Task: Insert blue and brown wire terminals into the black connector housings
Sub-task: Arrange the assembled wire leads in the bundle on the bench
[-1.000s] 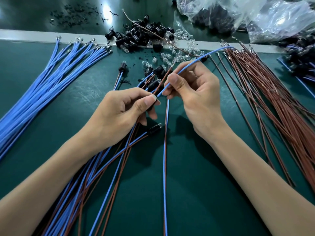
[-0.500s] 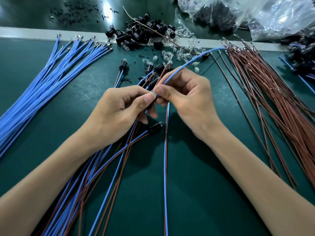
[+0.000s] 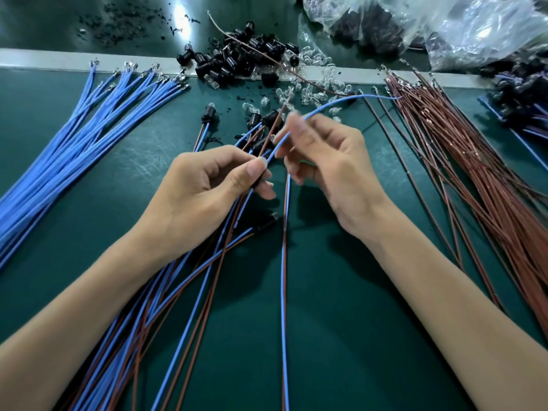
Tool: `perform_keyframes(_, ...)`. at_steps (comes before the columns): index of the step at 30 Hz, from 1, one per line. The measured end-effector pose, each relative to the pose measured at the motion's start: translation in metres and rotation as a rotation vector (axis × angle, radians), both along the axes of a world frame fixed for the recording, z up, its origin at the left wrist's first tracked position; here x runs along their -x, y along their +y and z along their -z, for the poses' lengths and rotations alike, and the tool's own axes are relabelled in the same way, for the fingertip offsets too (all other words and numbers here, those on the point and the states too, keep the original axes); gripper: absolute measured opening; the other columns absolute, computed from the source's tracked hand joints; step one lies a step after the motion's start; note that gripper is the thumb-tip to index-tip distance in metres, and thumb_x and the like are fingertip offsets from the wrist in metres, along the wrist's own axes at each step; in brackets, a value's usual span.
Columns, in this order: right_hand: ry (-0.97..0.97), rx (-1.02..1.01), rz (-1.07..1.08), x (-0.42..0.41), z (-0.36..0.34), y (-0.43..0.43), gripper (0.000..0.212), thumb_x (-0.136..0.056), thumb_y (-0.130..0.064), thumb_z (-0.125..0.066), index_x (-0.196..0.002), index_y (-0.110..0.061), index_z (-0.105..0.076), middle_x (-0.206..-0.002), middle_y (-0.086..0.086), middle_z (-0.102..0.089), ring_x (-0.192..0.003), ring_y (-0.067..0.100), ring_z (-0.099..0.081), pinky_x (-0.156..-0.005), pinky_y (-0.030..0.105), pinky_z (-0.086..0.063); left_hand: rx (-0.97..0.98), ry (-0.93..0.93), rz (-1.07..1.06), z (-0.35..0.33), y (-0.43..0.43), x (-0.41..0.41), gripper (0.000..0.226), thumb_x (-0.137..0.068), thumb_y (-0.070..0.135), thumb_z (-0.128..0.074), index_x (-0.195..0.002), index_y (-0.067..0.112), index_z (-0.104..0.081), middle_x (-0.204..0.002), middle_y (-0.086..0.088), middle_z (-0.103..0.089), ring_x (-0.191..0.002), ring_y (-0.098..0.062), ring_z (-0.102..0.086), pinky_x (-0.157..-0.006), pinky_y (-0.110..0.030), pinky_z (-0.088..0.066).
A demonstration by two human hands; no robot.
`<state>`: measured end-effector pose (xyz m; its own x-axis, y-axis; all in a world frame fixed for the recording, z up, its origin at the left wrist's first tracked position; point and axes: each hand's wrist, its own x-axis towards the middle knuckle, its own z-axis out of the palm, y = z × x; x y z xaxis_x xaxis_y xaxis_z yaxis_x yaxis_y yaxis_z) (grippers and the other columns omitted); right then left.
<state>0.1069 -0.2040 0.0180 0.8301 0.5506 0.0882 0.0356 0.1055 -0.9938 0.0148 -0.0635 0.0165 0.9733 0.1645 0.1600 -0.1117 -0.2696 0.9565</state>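
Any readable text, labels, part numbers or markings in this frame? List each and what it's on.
None: no text reads anywhere in the head view.
Pile of black plastic connector housings: no print visible.
Clear plastic bags: glare only, no label shows.
Loose blue insulated wires and brown insulated wires: no print visible.
Small black housing in the left hand grip: mostly hidden.
Single blue wire pinched by the right hand: bare.

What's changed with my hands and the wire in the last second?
The right hand slid up the blue wire, away from the left hand, after meeting it half a second ago. The left hand's grip on the black housing held; wire bundles stayed put.
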Motion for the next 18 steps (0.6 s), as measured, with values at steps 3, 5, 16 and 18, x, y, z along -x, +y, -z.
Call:
perform_keyframes(3, 0.072, -0.119, 0.069, -0.002, 0.000, 0.001, 0.026, -0.092, -0.028, -0.052, -0.068, -0.018, -0.055, -0.061, -0.001, -0.055, -0.051, 0.012, -0.045, -0.047, 0.021, -0.036, -0.008, 0.003, 0.015, -0.001, -0.001, 0.000, 0.022, -0.088, 0.026, -0.053, -0.087, 0.010, -0.067, -0.082, 0.003, -0.074, -0.077, -0.004, -0.069, -0.075, -0.011, -0.048)
perform_keyframes(5, -0.042, -0.044, 0.036, 0.000, 0.003, 0.001, 0.027, -0.090, -0.022, -0.056, -0.063, -0.021, -0.057, -0.058, -0.003, -0.052, -0.050, 0.009, -0.042, -0.047, 0.020, -0.033, -0.005, 0.006, 0.024, -0.002, -0.001, 0.001, 0.021, -0.088, 0.026, -0.053, -0.087, 0.010, -0.067, -0.083, 0.003, -0.073, -0.076, -0.002, -0.068, -0.075, -0.010, -0.047)
perform_keyframes(16, 0.141, -0.079, -0.023, 0.005, -0.002, 0.003, 0.027, -0.096, -0.018, -0.053, -0.070, -0.014, -0.058, -0.054, -0.005, -0.055, -0.046, 0.005, -0.045, -0.045, 0.014, -0.036, -0.029, -0.003, 0.046, -0.002, 0.000, 0.001, 0.022, -0.087, 0.027, -0.053, -0.086, 0.011, -0.067, -0.081, 0.003, -0.073, -0.074, -0.005, -0.068, -0.072, -0.014, -0.049)
perform_keyframes(18, 0.021, 0.041, -0.081, 0.008, -0.001, 0.005, 0.017, -0.092, -0.019, -0.060, -0.076, -0.013, -0.061, -0.055, -0.008, -0.058, -0.048, 0.003, -0.049, -0.048, 0.013, -0.039, -0.024, -0.006, 0.046, -0.003, 0.000, 0.001, 0.022, -0.087, 0.026, -0.053, -0.087, 0.009, -0.067, -0.083, 0.002, -0.073, -0.074, -0.001, -0.067, -0.074, -0.010, -0.047)
